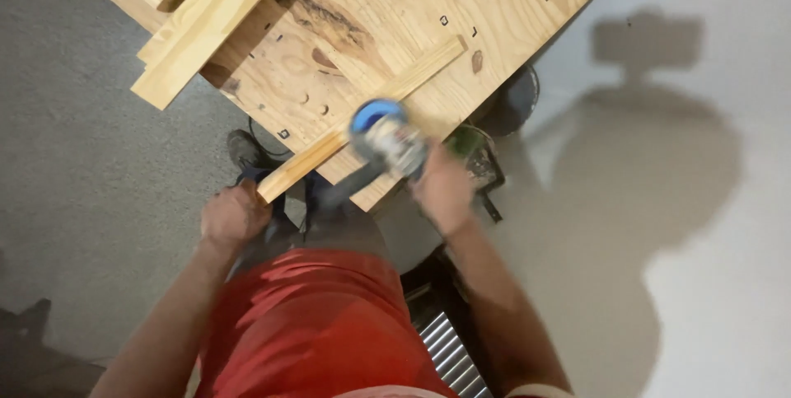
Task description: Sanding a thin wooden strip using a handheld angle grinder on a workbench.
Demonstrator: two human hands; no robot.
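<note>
A long thin wooden strip (387, 97) lies diagonally across a plywood tabletop (461, 2), its near end sticking out past the table's edge. My left hand (235, 215) grips that near end. My right hand (441, 188) holds a blurred power sander (386, 138) with a blue round pad, pressed on the strip near the table's edge.
Several longer wooden boards (206, 23) are stacked at the table's far left corner. Dark buckets (515, 101) stand on the pale floor under the right edge. My shadow falls on the floor at the right. A ribbed metal object (449, 348) lies by my legs.
</note>
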